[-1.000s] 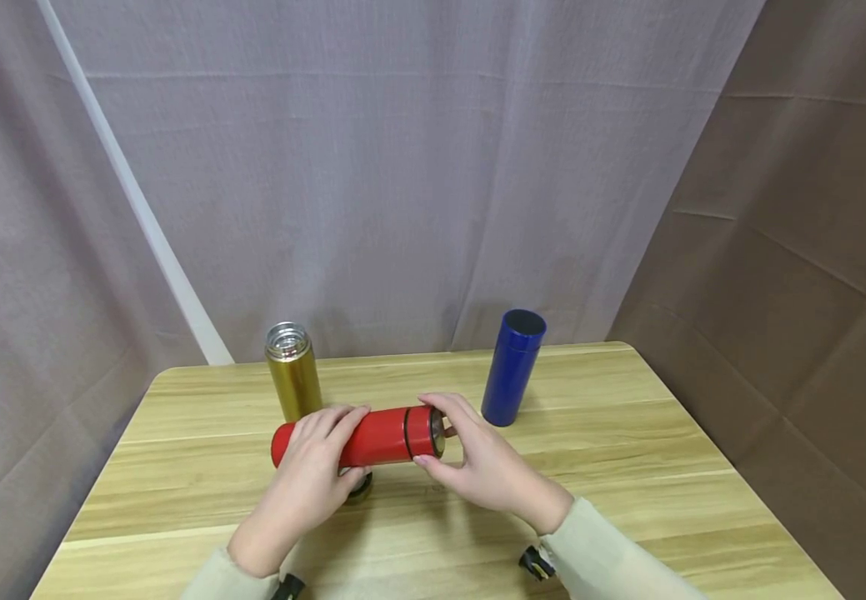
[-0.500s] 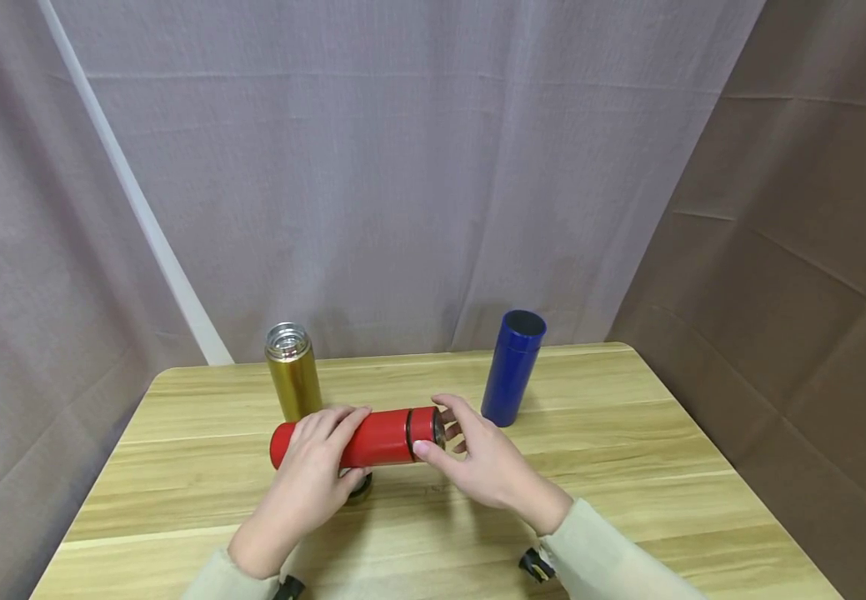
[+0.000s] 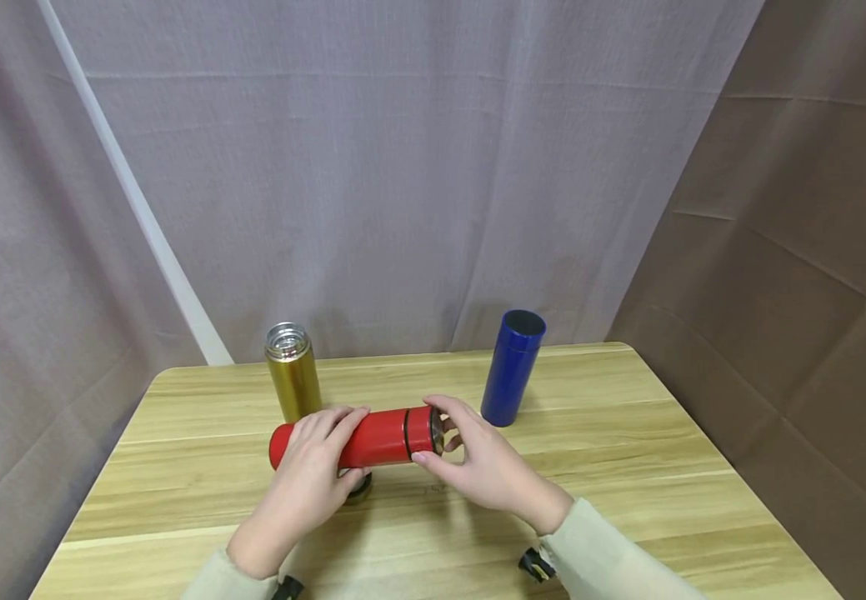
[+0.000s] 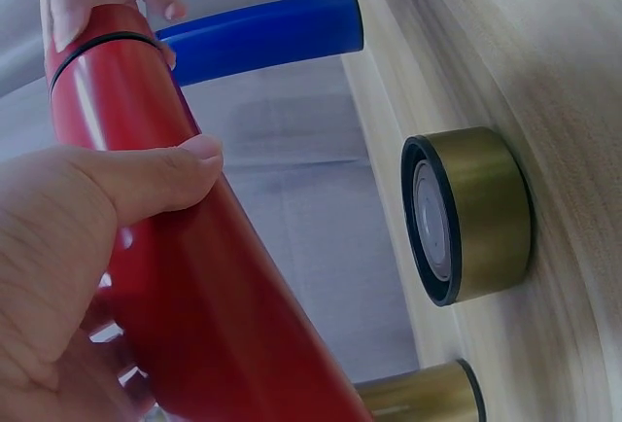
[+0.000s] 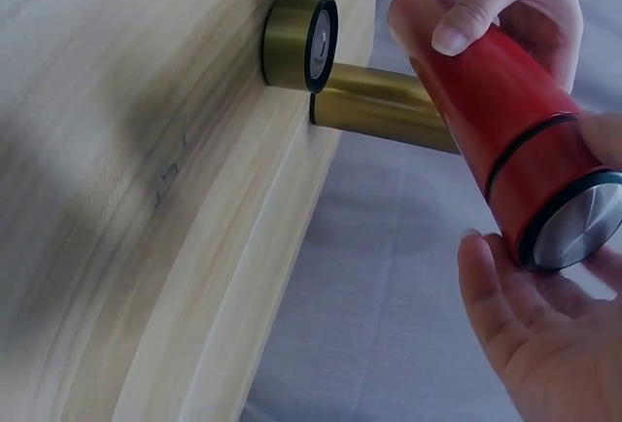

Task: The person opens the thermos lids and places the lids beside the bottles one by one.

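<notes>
A red thermos (image 3: 377,438) lies almost level above the table, its silver-topped lid (image 5: 554,198) pointing right. My left hand (image 3: 311,467) grips the thermos round its body, thumb on the near side. At the lid end, my right hand (image 3: 487,468) holds the lid between thumb and fingers. A black ring (image 4: 102,45) runs between lid and body. Below the thermos, a gold lid (image 4: 491,213) with a black rim rests upside down on the table; in the head view it is mostly hidden by my left hand.
An uncapped gold thermos (image 3: 296,385) stands upright behind my left hand. A blue thermos (image 3: 509,379) stands upright at the back right, dark at its top. The wooden table (image 3: 613,450) ends at a grey curtain (image 3: 402,208) behind.
My right hand's fingers have loosened, shifted round the lid and closed on it again, the thumb moving up and then back down. The left hand and red thermos stay nearly still.
</notes>
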